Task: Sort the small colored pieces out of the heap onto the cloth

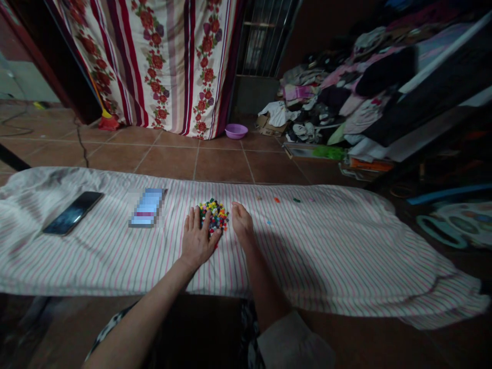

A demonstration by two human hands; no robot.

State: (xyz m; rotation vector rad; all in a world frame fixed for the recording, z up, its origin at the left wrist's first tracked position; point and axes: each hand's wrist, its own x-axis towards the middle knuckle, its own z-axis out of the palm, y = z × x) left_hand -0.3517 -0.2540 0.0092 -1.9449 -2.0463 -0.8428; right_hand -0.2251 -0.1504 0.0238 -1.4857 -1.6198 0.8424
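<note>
Near the middle of a striped cloth [346, 256], a heap of small multicoloured pieces [216, 210] lies between the person's two hands, which are apart from each other. The left hand [198, 240] lies palm down over the heap's left and near side, its fingers spread and pointing to the far side. Just right of the heap, the right hand [242, 220] stands on its edge with the fingers curled in; whether it grips anything I cannot tell. Farther right, a few loose pieces lie well apart on the cloth, among them an orange piece [277, 200], a dark green piece [296, 200] and, nearer, a blue piece [269, 222]. Left of the heap lies a phone with a lit screen [148, 207], and farther left a dark phone [73, 213]. Beyond the cloth, a purple basin [236, 132] sits on the tiled floor [172, 156] beside a flowered curtain [177, 66].
</note>
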